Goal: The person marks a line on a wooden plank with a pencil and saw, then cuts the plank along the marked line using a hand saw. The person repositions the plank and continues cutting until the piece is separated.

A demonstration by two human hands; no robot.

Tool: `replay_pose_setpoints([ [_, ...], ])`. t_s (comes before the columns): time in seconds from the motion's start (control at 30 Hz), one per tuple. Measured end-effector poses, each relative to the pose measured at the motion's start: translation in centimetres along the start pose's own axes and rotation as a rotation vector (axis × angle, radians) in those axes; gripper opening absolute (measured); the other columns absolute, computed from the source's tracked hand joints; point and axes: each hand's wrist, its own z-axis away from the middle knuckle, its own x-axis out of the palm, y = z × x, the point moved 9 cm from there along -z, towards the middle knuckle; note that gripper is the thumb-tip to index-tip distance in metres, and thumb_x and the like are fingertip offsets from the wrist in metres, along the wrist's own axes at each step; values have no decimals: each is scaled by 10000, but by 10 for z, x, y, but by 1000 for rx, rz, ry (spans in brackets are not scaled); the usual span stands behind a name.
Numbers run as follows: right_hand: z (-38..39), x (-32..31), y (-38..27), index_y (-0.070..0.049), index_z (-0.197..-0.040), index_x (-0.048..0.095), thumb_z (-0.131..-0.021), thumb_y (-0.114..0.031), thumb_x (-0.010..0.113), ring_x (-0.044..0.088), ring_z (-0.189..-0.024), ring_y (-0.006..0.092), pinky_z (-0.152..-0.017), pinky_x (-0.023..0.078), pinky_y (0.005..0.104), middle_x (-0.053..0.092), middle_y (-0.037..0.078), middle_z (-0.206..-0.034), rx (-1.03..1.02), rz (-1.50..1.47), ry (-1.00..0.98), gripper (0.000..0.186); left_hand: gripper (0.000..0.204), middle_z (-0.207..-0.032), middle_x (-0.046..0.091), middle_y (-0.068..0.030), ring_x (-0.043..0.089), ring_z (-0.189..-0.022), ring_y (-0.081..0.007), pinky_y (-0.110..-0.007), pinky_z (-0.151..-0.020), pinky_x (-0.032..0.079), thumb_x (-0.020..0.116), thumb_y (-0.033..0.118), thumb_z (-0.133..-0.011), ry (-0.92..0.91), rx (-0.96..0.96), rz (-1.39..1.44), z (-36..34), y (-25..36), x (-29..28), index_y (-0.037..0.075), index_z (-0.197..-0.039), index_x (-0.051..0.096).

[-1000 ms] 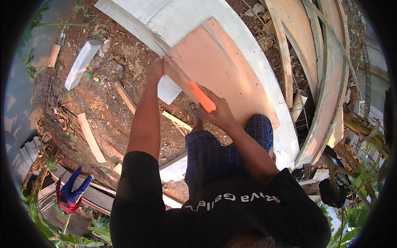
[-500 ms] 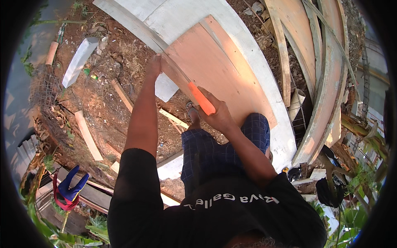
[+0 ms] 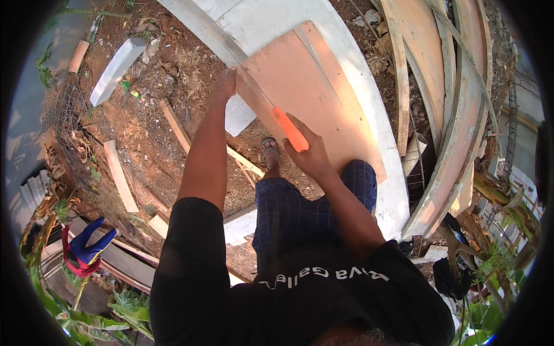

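Far left on the brown earth (image 3: 156, 66), a tangle of wire mesh (image 3: 70, 109), and nearer the lower left, a blue and red cloth (image 3: 86, 247) draped in a heap. Next, a pale oblong block (image 3: 118, 72) tilted across the dirt, then a short curved strip of wood (image 3: 120, 176) and a narrow stick (image 3: 175, 124), well apart from each other. Further right, reaching with the left hand (image 3: 224, 85), arm outstretched, to the far left corner of the plywood sheet (image 3: 300, 81) and touching its edge; cannot tell whether curled round that edge or only laid against it. Just below this hand, partly under the plywood's left edge, a smaller whitish piece (image 3: 239, 117), and near it a sandalled foot (image 3: 270, 154). Along the plywood's left side, an orange-handled saw (image 3: 290, 130), with its thin blade seen edge-on and pointing toward that same far corner. Holding the saw firmly in the right hand (image 3: 313, 157), closed about the near end of the handle, one finger stretched alongside. Beneath the plywood, a pale curved slab (image 3: 359, 63), exposed along its far and right edges. Beyond the slab's right edge, long curved boards (image 3: 470, 127) stacked close together.
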Motion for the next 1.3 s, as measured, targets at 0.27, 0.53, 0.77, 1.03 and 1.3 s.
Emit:
replay_pose_setpoints([
  [0.27, 143, -70, -41, -45, -1427, 566, -856, 29, 671, 692, -1197, 309, -1033, 526, 366, 677, 198, -1318, -66, 130, 0, 585, 682, -1252, 671, -263, 733, -878, -387, -503, -1058, 433, 320, 560, -1059, 127, 98, -57, -31, -27, -6, -8, -1340, 575],
  [0.53, 29, -12, 3, -24, -1444, 548, -878, -39, 705, 689, -1137, 215, -991, 515, 347, 677, 184, -1324, 44, 26, -37, 587, 658, -1117, 709, -245, 728, -746, -337, -488, -940, 504, 325, 534, -1066, -13, 11, 4, -10, -2, -4, -5, -1366, 554],
  [0.77, 173, -67, -28, -49, -1451, 540, -865, 9, 684, 656, -1253, 320, -1056, 522, 399, 642, 164, -1397, -68, 276, -85, 605, 643, -1026, 715, -245, 721, -705, -294, -487, -890, 513, 313, 533, -1069, 61, 6, 30, -21, -12, -8, -4, -1302, 579],
  [1.03, 25, -8, -1, -99, -1471, 534, -894, -70, 686, 740, -1053, 307, -898, 567, 395, 722, 199, -1183, -85, 112, 19, 598, 652, -1006, 718, -213, 714, -717, -293, -493, -910, 496, 312, 542, -1063, -72, 21, 2, -12, -3, -3, -7, -1292, 581],
  [1.3, 88, -35, -5, -6, -1418, 574, -871, 19, 645, 671, -1217, 293, -1010, 518, 360, 684, 193, -1307, -48, 130, 7, 552, 641, -1281, 655, -278, 629, -1180, -444, -521, -1044, 451, 320, 520, -1054, 65, -15, -52, -17, -10, -12, 14, -1355, 576],
])
